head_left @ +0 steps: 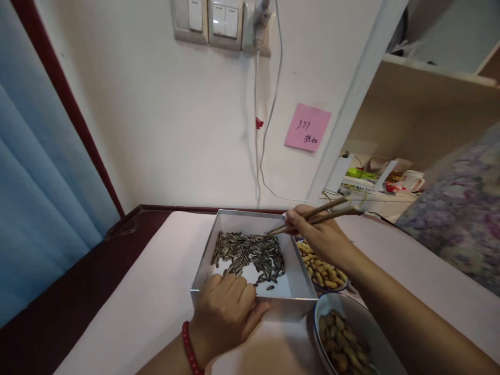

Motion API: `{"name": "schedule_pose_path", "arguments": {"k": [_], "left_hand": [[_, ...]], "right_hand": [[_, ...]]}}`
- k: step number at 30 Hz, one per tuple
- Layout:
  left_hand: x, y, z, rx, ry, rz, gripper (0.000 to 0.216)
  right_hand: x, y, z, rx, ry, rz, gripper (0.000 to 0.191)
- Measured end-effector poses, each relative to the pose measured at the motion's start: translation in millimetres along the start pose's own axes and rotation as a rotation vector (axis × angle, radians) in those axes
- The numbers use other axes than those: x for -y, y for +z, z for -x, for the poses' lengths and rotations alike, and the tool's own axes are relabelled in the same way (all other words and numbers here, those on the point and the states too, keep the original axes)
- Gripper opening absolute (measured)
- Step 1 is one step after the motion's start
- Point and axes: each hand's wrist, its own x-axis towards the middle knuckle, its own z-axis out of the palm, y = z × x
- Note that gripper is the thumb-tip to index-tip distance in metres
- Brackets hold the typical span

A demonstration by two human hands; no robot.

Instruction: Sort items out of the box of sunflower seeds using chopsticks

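A white open box (300,271) stands on the table with many striped sunflower seeds (246,250) spread over its floor. My left hand (230,310), with a red bead bracelet at the wrist, grips the near wall of the box, fingers curled over the rim. In my right hand (308,229) is a pair of wooden chopsticks (324,213), their tips over the seeds near the far right of the box. Peanuts in their shells (320,268) lie in a dish just right of the box. Closer to me, a blue-rimmed white bowl (377,317) holds more peanuts (341,341).
White paper (156,281) covers the dark red table (117,250). A blue curtain (50,172) hangs at the left. On the wall are switches (224,21), a plugged-in cable (256,94) and a pink note (308,127). Shelves and flowered fabric (461,219) stand at the right.
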Motion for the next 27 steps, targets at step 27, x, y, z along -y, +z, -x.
{"name": "schedule_pose_path", "arguments": {"k": [27], "left_hand": [[1, 0, 0, -0.005, 0.012, -0.016, 0.032]], "right_hand": [[-5, -32, 16, -0.071, 0.023, -0.075, 0.040]]}}
